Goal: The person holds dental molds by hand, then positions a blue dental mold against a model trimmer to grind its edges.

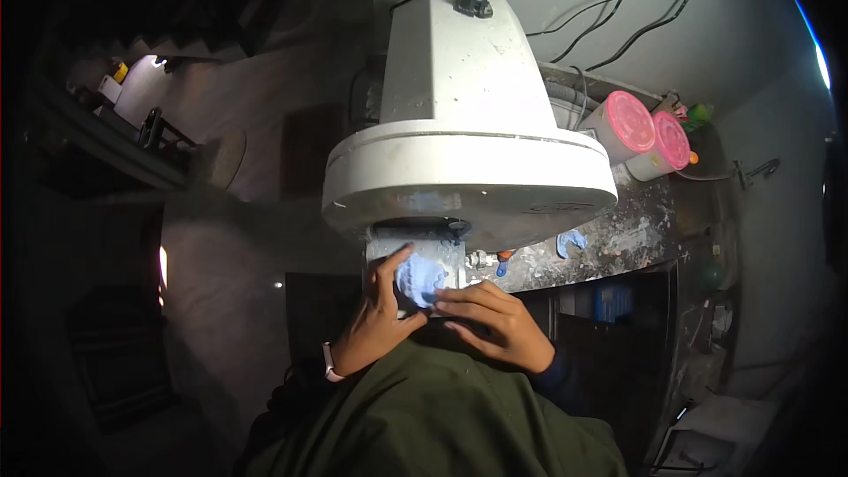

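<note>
A light-blue plaster dental cast (pixel 421 281) lies on the small metal table (pixel 446 256) of a white trimming machine (pixel 468 155), just in front of the dark opening under its round housing. My left hand (pixel 382 305) grips the cast from the left, with the fingers along its far side and the thumb at its near edge. From the right, the fingertips of my right hand (pixel 496 320) press on the cast's near right edge, thumb tucked below. The underside of the cast is hidden.
Right of the machine, a horseshoe-shaped blue plaster piece (pixel 571 243) lies on the stained worktop (pixel 618 247). A valve with an orange-and-blue handle (pixel 503 262) sits beside the metal table. Farther back stand two tubs with pink lids (pixel 630 122), and black cables (pixel 609 18) hang along the wall.
</note>
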{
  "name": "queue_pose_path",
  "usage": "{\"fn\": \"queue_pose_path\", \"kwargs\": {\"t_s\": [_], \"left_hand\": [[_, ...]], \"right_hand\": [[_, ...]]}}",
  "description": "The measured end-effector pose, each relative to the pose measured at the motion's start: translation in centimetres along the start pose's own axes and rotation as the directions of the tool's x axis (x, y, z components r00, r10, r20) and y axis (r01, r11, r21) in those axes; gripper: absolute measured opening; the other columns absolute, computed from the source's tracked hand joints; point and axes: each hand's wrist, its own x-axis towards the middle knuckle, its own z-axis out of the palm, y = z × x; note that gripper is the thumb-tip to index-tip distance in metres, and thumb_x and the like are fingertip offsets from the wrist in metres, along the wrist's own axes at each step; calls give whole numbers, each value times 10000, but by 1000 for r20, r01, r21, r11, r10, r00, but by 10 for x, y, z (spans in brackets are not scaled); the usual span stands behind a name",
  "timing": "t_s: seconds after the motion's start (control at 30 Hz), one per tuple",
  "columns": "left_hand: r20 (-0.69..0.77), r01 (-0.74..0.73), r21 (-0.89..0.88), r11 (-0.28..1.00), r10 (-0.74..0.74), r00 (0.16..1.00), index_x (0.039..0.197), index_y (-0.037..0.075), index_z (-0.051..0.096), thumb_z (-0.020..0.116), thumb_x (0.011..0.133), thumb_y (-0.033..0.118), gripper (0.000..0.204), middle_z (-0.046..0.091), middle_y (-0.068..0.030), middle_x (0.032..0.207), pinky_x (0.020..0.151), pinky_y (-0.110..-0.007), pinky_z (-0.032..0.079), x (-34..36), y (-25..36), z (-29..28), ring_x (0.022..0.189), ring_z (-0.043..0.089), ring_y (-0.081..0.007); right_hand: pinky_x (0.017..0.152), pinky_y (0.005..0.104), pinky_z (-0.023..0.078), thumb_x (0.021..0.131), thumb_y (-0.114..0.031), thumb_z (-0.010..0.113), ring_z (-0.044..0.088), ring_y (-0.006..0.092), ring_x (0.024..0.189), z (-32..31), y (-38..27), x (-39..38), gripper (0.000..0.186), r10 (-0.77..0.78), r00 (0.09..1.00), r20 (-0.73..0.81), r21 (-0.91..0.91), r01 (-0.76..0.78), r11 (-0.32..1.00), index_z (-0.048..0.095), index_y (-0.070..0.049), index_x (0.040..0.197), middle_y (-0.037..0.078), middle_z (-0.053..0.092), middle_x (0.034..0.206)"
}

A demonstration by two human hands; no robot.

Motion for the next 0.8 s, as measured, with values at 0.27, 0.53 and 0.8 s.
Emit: {"fn": "queue_pose_path", "kwargs": {"t_s": [0.27,0.53,0.8], "left_hand": [[-358,97,236,967,-6,934,1230,13,497,793,657,30,646,487,-173,1248,955,-392,438,-16,23,58,1132,502,-328],[-473,163,203,966,-49,880,1007,-19,666,708,710,-59,303,618,-144,1203,886,-354,498,-18,31,71,1069,610,-295],[-456,110,188,976,-12,890,1035,-18,671,698,725,-57,313,637,-148,1178,887,-341,506,-9,16,59,1052,632,-287]], "right_hand": [[749,349,500,708,-24,693,579,244,841,6,47,-35,434,-105,990,-93,-120,94,988,599,-47,1131,80,573,1230],[757,343,512,735,-19,592,598,239,876,22,47,-29,448,-147,985,-90,-195,127,972,598,-59,1180,80,603,1143],[708,330,530,725,-21,590,617,226,869,30,51,-14,362,-117,985,-127,-241,84,967,625,-78,1081,33,634,1072]]}}
